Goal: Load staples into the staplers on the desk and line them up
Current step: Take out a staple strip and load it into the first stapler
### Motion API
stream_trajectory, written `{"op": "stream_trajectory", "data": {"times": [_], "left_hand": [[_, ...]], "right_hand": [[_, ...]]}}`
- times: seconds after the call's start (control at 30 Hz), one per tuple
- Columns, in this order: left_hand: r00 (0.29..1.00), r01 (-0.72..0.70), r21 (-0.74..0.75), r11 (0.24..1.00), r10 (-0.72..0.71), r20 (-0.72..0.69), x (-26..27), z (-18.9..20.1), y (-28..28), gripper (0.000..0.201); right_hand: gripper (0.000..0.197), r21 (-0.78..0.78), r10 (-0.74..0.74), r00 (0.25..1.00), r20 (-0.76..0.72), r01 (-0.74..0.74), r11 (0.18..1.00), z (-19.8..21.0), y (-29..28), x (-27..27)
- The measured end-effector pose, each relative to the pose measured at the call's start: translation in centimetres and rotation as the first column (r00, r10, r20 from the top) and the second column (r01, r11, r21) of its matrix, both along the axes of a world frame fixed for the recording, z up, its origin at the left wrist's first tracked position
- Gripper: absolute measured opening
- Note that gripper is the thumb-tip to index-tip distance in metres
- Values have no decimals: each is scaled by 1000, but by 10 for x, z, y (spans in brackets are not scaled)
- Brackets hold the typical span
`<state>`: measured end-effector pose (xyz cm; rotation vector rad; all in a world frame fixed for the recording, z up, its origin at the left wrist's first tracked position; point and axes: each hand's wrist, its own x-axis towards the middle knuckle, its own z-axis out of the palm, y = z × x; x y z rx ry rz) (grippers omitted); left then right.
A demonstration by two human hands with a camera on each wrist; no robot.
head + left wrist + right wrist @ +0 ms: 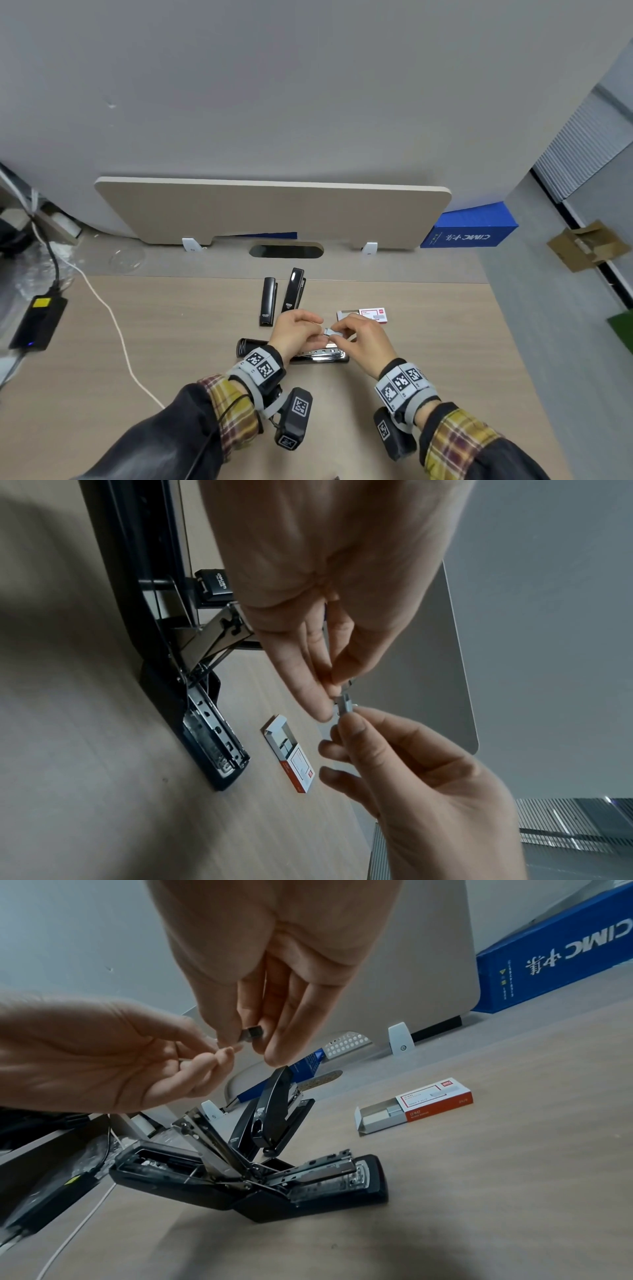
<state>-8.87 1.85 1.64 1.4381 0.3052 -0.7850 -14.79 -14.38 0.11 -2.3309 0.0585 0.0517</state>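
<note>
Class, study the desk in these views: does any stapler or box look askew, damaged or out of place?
Nothing looks damaged. The nearest stapler lies splayed open, as loading requires. The two shut staplers behind it are not parallel, so not yet lined up. The staple box lies with its tray slid part out.

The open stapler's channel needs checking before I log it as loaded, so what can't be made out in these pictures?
- Open stapler, head view: both hands cover most of it.
- Its channel, right wrist view: too blurred to tell staples from bare metal.
- Staple strip, every view: fingertips hide its length.
- Staple box: print too small to read.
</note>
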Motion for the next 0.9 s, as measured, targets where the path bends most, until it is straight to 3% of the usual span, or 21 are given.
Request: {"op": "stream_trajectory", "data": {"times": [0.13, 0.53, 0.7, 0.9], "left_hand": [[995, 64, -58, 996, -68, -72, 0, 2, 1, 19], [993, 115, -11, 993, -115, -25, 7, 5, 5, 16], [999, 44, 95, 994, -45, 6, 15, 8, 9, 14], [997, -81, 141, 987, 79, 24, 26, 7, 20, 9]], "right_hand": [[7, 22, -7, 1000, 19, 7, 1000, 0, 2, 3], [12, -42, 89, 996, 4, -89, 995, -4, -3, 12], [9, -157, 132, 991, -31, -135, 978, -1, -9, 14], [12, -327, 18, 982, -188, -80, 942, -27, -24, 7]]}}
